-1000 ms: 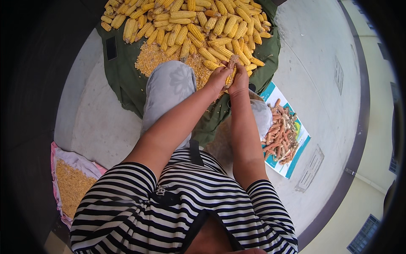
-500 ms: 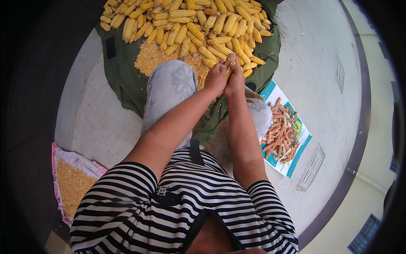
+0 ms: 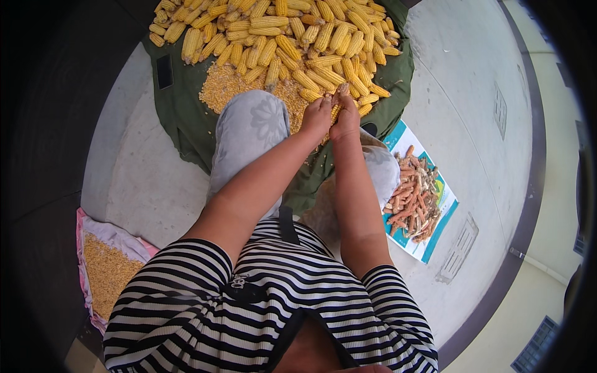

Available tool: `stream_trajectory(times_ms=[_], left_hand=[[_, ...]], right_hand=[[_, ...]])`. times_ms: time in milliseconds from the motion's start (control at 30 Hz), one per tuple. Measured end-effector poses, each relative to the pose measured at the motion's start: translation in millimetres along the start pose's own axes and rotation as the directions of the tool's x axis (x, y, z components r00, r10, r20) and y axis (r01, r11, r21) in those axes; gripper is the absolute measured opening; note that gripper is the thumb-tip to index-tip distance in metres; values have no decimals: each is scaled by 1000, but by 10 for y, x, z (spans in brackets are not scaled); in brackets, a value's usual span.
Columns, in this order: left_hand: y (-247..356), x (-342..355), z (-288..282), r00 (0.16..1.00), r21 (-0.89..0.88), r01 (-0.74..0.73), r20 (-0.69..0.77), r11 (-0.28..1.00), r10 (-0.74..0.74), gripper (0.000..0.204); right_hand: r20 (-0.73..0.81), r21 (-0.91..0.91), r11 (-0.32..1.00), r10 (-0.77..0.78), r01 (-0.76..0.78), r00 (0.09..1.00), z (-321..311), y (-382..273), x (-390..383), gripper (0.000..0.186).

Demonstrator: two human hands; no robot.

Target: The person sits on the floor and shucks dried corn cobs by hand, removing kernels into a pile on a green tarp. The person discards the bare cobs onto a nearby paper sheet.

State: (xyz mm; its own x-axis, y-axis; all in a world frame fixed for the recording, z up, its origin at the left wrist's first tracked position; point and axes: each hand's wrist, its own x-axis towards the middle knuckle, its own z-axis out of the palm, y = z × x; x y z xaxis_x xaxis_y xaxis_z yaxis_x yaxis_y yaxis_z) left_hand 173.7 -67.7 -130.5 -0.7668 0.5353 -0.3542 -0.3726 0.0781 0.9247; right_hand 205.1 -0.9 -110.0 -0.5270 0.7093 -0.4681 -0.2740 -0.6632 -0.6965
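Beside the corn pile (image 3: 267,46), our left hand (image 3: 317,117) and right hand (image 3: 346,119) clasp one cob (image 3: 336,113) in their fingers; we should steady it and rub evenly from one end.

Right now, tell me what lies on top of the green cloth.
Yellow corn ears are heaped on the green cloth, with loose kernels beside them. Whatever the heap covers cannot be seen; the left knee hides more.

Yellow corn (image 3: 289,46), black-and-white striped shirt (image 3: 283,270)

Corn cob (image 3: 335,113) — yellow, partly hidden.
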Motion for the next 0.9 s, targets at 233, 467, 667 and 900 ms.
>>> stream_trajectory(times_ms=[233, 467, 667, 900], left_hand=[[93, -90, 41, 997, -39, 74, 37, 997, -72, 37], [234, -180, 57, 988, -36, -11, 157, 999, 17, 40], [-76, 7, 83, 996, -14, -75, 55, 997, 76, 39], [108, -1, 46, 996, -105, 65, 68, 992, -58, 41]], right_hand=[[35, -341, 924, -169, 171, 985, -98, 72, 67, 29], [-17, -22, 999, 28, -29, 999, 9, -65, -31, 44], [-30, -89, 996, -21, 18, 999, 10, -10, -53, 40], [99, -64, 995, -66, 72, 993, -28, -4, -68, 32]])
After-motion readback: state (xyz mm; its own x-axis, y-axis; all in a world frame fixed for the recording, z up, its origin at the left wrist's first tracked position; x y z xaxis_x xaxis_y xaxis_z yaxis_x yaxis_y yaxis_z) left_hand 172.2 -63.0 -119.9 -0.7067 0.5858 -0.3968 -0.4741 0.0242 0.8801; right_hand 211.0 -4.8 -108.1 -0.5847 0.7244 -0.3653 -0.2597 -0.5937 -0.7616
